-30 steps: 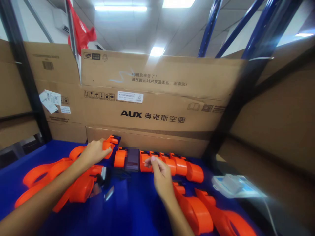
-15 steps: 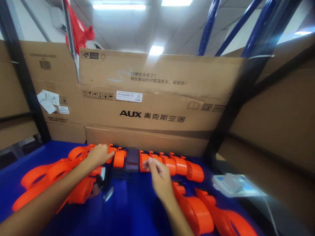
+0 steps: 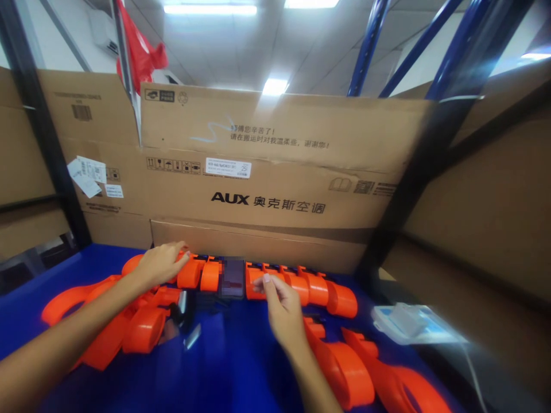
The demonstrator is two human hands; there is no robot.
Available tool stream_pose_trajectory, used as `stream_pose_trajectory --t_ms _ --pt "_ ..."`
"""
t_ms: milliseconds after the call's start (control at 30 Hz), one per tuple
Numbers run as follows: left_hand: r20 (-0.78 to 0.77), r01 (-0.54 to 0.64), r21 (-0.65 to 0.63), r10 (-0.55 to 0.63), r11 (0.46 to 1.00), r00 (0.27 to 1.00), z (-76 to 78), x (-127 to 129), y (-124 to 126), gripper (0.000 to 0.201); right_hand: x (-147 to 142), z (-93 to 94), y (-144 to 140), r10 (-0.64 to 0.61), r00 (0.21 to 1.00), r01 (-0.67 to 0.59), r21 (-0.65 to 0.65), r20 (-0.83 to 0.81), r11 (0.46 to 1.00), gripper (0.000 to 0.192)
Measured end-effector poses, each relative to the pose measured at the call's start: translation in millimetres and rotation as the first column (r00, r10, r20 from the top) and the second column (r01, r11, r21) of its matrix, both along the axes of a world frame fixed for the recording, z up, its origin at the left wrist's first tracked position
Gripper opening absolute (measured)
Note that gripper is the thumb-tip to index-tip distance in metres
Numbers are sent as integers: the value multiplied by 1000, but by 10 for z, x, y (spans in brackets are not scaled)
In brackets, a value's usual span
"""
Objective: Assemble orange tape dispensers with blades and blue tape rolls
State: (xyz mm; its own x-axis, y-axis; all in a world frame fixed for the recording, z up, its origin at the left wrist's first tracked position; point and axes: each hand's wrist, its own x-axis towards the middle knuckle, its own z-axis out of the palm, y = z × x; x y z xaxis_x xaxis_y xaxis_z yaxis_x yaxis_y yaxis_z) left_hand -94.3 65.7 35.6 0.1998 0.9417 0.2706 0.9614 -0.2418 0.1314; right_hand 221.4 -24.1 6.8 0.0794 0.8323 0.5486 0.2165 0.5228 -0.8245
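Note:
My left hand (image 3: 166, 265) is at the left end of the back row, its thumb apart from the fingers. It hovers by an orange plastic ring piece (image 3: 188, 275); a bit of orange shows at the fingertips, and whether they touch it I cannot tell. My right hand (image 3: 283, 310) is held up before another orange ring piece (image 3: 253, 291), thumb and fingers pinched together. What lies in that pinch, if anything, is too small to make out. Between the two ring pieces stands a dark phone-like slab (image 3: 233, 279), partly pixelated.
Several orange pieces (image 3: 144, 330) are heaped at left on the blue tabletop (image 3: 206, 367). More orange pieces (image 3: 348, 373) lie at front right. A small silvery piece (image 3: 192, 337) is near the middle. Cardboard (image 3: 267, 235) walls off the back; a white-blue case (image 3: 415, 326) with a cable is at right.
My left hand has moved a little left and up, uncovering the orange ring piece at the row's left end. The right hand stays nearly in place, still pinched.

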Motion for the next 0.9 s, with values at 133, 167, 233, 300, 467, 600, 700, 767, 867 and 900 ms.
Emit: stream_pose_trajectory --t_ms 133,167,233,300,467,600,700,767,867,900 --pt "-13 136 -18 -137 990 991 47 -288 -21 54 14 -4 11 -37 999 36 36 27 999 37" --pt "-13 162 -30 -162 986 987 20 -342 -25 59 16 -5 14 -43 998 42 45 36 998 37" --pt "-6 210 -59 -211 976 978 -71 -420 -27 64 18 -7 20 -48 998 45 58 52 997 38" --pt "-9 243 -74 -244 967 970 -177 -462 -14 68 18 -10 26 -50 997 46 63 65 997 39" --pt "-48 240 -59 -243 969 969 -246 -523 65 73 17 -26 40 -123 985 117 59 123 991 39" --pt "-41 247 -3 -247 969 968 37 -592 57 71 15 -26 25 -142 973 129 82 180 988 38" --pt "-47 290 128 -287 948 957 363 -515 -102 74 -6 -14 9 -114 976 99 89 185 991 36" --pt "-51 360 209 -357 909 933 543 -333 -301 75 -40 -11 5 -50 990 45 46 135 998 33" --pt "12 530 271 -554 803 833 635 104 -683 75 -121 -28 6 163 985 -167 -106 -48 980 38" --pt "34 600 273 -631 752 775 613 264 -810 76 -149 -40 5 228 964 -248 -158 -133 956 46"
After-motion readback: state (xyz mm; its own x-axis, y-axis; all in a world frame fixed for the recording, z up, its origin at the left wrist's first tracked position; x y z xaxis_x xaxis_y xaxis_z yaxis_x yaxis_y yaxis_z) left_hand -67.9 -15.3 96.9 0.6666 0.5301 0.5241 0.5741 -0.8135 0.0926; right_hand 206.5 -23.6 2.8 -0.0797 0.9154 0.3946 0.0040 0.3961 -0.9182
